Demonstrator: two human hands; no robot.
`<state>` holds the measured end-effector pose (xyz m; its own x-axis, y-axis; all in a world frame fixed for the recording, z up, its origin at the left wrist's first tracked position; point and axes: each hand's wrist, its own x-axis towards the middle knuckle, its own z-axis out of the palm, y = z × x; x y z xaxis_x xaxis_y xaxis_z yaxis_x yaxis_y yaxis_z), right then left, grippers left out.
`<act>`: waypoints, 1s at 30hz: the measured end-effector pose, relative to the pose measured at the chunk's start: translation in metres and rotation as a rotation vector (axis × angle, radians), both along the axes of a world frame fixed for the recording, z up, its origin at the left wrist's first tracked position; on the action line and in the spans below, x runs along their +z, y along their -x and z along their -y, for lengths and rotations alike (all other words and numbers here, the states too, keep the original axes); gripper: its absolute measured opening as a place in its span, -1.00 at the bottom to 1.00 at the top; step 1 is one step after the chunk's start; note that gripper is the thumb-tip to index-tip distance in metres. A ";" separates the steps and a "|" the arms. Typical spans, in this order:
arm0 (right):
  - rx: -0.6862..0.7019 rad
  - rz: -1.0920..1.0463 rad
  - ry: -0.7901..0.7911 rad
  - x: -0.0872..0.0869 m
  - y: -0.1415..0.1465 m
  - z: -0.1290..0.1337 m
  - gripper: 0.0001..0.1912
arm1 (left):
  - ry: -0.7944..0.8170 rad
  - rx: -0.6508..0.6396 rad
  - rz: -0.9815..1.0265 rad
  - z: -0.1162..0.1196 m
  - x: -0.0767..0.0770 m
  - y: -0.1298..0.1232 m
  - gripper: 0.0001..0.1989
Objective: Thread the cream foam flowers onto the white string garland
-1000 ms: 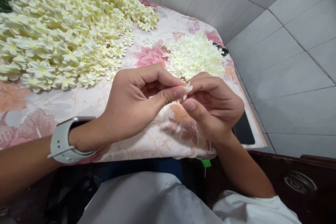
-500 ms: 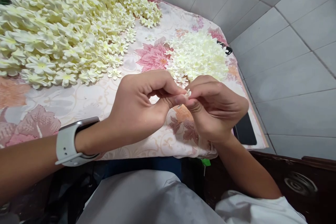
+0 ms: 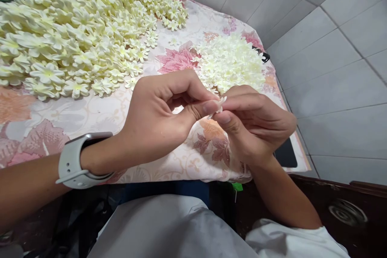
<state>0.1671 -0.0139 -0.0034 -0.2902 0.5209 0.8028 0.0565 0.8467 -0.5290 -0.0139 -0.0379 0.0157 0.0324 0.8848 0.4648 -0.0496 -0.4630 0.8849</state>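
Observation:
Just above the front part of the table, a small white flower (image 3: 222, 104) is pinched between the thumb and forefinger of my left hand (image 3: 169, 113). My right hand (image 3: 256, 125) meets it from the other side, its curled fingertips against the petals and its thumb just below. Much of the flower is hidden by the fingertips. Behind my hands lies a loose heap of small white flowers (image 3: 229, 62). A far larger pile of cream-yellow flowers (image 3: 75, 28) covers the left back of the table.
A floral tablecloth (image 3: 169, 161) covers the table, which stands against a tiled wall (image 3: 338, 80). A dark flat device (image 3: 286, 153) lies beyond my right wrist. Some black object (image 3: 265, 55) shows behind the white heap. My left wrist wears a watch (image 3: 74, 161).
My right hand has shifted slightly right and its thumb has come a little away from the left one. More of the white flower's petals shows between the fingertips.

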 end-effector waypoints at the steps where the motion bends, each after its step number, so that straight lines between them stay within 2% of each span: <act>1: 0.000 -0.002 0.002 0.000 -0.001 0.000 -0.90 | 0.005 -0.003 -0.001 0.000 0.000 0.000 -0.60; 8: 0.015 -0.033 0.004 -0.002 -0.004 -0.002 -0.91 | -0.078 -0.057 0.036 -0.002 -0.002 0.002 -0.75; 12: -0.002 -0.011 0.000 0.001 -0.003 -0.002 -0.97 | -0.075 -0.031 -0.012 -0.001 0.000 0.003 -0.72; 16: -0.007 -0.019 -0.017 0.002 -0.001 -0.003 -0.89 | -0.079 -0.021 -0.038 0.001 -0.001 0.004 -0.76; 22: 0.034 -0.033 -0.025 0.002 -0.002 -0.005 -0.91 | -0.086 -0.050 -0.025 0.002 -0.003 0.004 -0.79; 27: 0.005 -0.005 0.035 0.000 -0.005 -0.001 -0.97 | -0.073 -0.057 -0.013 0.000 -0.002 0.005 -0.77; 30: -0.010 -0.006 0.050 -0.001 -0.004 0.002 -0.89 | -0.061 -0.098 0.026 -0.001 -0.001 0.004 -0.79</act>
